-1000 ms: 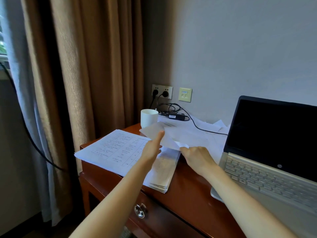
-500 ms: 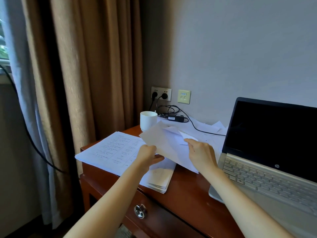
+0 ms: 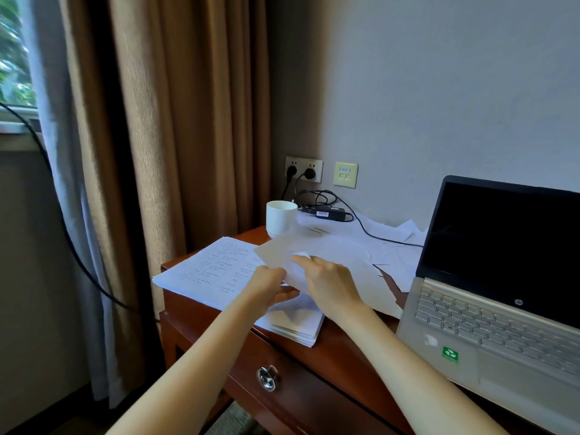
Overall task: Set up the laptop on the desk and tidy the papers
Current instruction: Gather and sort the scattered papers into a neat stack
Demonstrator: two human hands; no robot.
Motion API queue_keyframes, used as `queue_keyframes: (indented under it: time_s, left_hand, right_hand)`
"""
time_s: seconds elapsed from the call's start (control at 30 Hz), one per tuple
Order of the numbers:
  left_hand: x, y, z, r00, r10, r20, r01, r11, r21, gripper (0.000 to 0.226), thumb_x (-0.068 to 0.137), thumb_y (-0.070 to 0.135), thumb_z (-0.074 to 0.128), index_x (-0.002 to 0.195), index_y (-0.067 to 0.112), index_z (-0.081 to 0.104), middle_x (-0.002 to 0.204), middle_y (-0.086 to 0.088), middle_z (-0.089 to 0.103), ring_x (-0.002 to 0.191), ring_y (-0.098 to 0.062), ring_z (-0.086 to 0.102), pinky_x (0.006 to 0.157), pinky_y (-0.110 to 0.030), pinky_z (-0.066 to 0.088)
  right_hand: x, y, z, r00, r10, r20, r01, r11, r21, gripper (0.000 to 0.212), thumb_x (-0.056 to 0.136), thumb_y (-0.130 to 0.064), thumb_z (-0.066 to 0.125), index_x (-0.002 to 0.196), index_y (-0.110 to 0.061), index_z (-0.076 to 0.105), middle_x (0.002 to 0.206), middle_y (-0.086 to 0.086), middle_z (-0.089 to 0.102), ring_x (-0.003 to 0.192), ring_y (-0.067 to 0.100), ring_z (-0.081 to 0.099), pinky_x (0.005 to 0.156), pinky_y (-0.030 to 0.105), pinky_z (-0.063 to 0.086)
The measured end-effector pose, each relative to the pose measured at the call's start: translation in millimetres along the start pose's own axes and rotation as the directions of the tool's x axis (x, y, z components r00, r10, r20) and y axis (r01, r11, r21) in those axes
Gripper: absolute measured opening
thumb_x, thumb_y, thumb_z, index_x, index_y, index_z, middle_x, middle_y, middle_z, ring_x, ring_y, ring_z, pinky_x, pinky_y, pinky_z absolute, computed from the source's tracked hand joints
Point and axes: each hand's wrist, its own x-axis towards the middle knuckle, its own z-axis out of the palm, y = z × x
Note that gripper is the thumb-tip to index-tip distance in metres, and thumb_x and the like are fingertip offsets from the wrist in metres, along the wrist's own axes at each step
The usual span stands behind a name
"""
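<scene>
Hands: left hand (image 3: 270, 284) and right hand (image 3: 329, 282) both grip loose sheets (image 3: 339, 255) above stack (image 3: 219, 271) overhanging desk (image 3: 339, 350) left edge; laptop (image 3: 502, 309) just right, bare wood between.

Laptop (image 3: 489, 312): silver, lid open, screen dark, on the right of the desk (image 3: 342, 350). Printed stack (image 3: 213, 271): flat at the left corner. Loose sheets (image 3: 339, 255): white, raised just above the stack.

Pale grey wall (image 3: 439, 89), socket plates (image 3: 303, 169), tan curtain (image 3: 188, 120), sheer drape (image 3: 56, 152), window (image 3: 14, 58) showing blurred, perhaps leafy, view
</scene>
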Motion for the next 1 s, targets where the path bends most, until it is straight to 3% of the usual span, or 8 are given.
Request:
queue_keyframes:
  time_s: [0.07,0.13,0.23,0.33,0.47,0.63,0.83,1.0]
  left_hand:
    - [-3,-2,2,0.999,-0.014,0.051,0.013,1.0,0.01,0.017,0.093,-0.003,0.04,0.108,-0.001,0.047,0.086,-0.016,0.062,0.064,-0.018,0.068,0.056,-0.026,0.056]
    - [-9,-2,3,0.993,-0.027,0.117,0.018,0.996,0.083,0.013,0.091,-0.004,0.042,0.098,-0.001,0.052,0.074,-0.011,0.065,0.057,-0.015,0.069,0.053,-0.025,0.057]
    - [-14,3,-6,0.954,-0.034,0.297,-0.032,0.977,0.212,0.023,0.091,-0.003,0.041,0.091,0.003,0.063,0.075,-0.005,0.071,0.074,-0.013,0.069,0.066,-0.024,0.058]
    - [-10,12,-25,0.941,-0.03,0.337,0.0,0.996,0.088,0.021,0.088,0.002,0.04,0.092,0.003,0.061,0.091,-0.014,0.065,0.085,-0.025,0.066,0.081,-0.033,0.056]
    - [4,20,-36,0.99,-0.072,0.122,0.082,0.994,-0.075,0.022,0.09,0.023,0.048,0.107,0.008,0.05,0.106,-0.017,0.056,0.086,-0.029,0.061,0.074,-0.037,0.054]
    - [17,22,-21,0.997,-0.066,-0.043,0.073,0.981,0.182,0.038,0.099,0.031,0.042,0.13,0.009,0.04,0.119,-0.01,0.052,0.103,-0.026,0.057,0.079,-0.036,0.05]
    - [24,25,-3,0.994,-0.068,-0.087,0.099,0.895,0.435,0.035,0.097,0.03,0.044,0.124,0.008,0.042,0.128,-0.014,0.052,0.096,-0.025,0.054,0.073,-0.035,0.05]
    - [34,17,-5,0.992,0.093,-0.081,0.0,0.661,0.75,0.036,0.098,0.014,0.042,0.133,0.008,0.047,0.13,-0.012,0.052,0.118,-0.028,0.049,0.098,-0.034,0.04]
  right_hand:
    - [5,-7,-4,0.999,0.04,0.031,-0.041,0.998,0.041,0.035,0.08,-0.015,0.048,0.108,-0.016,0.069,0.09,-0.001,0.073,0.064,0.017,0.069,0.05,0.022,0.048]
    - [10,-14,-8,0.956,0.105,0.274,-0.145,0.981,0.129,0.053,0.093,-0.01,0.042,0.144,-0.02,0.034,0.124,0.009,0.061,0.102,0.028,0.062,0.079,0.032,0.047]
    - [14,-25,-13,0.898,0.241,0.367,-0.374,0.858,0.353,0.06,0.099,-0.014,0.034,0.149,-0.036,0.009,0.129,0.013,0.056,0.108,0.033,0.055,0.088,0.034,0.042]
    - [16,-27,-14,0.855,0.338,0.393,-0.518,0.598,0.612,0.052,0.1,-0.035,0.036,0.148,-0.035,0.016,0.14,0.002,0.05,0.125,0.026,0.049,0.101,0.033,0.037]
    - [10,-2,-7,0.723,0.502,0.475,-0.691,0.524,0.498,0.036,0.098,-0.033,0.039,0.131,-0.023,0.048,0.134,0.004,0.053,0.125,0.024,0.047,0.096,0.031,0.038]
    - [-9,33,1,0.448,0.665,0.598,-0.777,0.62,-0.107,0.054,0.096,-0.035,0.034,0.144,-0.014,0.023,0.152,0.016,0.016,0.141,0.036,0.01,0.111,0.059,0.016]
    - [-11,61,-9,0.315,0.676,0.666,-0.935,0.342,0.095,0.054,0.095,-0.021,0.04,0.144,-0.003,0.023,0.142,0.014,0.04,0.126,0.03,0.042,0.095,0.03,0.038]
    - [-11,73,-3,0.262,0.707,0.657,-0.965,0.186,0.185,0.047,0.08,-0.018,0.051,0.126,-0.007,0.043,0.128,0.012,0.049,0.104,0.029,0.052,0.095,0.044,0.048]
